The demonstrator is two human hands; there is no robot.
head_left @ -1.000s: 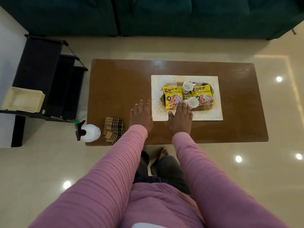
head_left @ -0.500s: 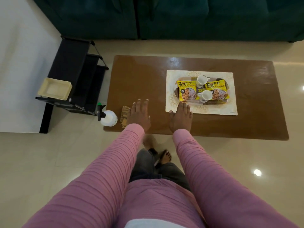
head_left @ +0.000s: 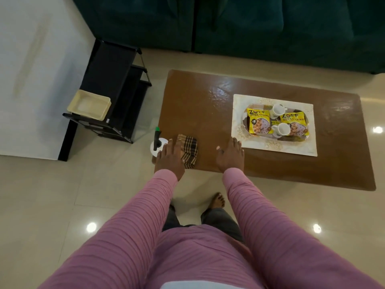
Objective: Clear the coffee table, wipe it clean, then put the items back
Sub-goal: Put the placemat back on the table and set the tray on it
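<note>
Clearing is judged not yet begun; the silver tray of yellow snack packets and white cups is seen at the right of the brown wooden coffee table; the left hand, by the checked brown folded cloth, and the right hand are held flat at the near edge, fingers straight; a level two-handed lift is needed next.

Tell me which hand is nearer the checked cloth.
Left. The left hand overlaps the left edge of the checked cloth; the right hand is apart, off to its right.
</note>
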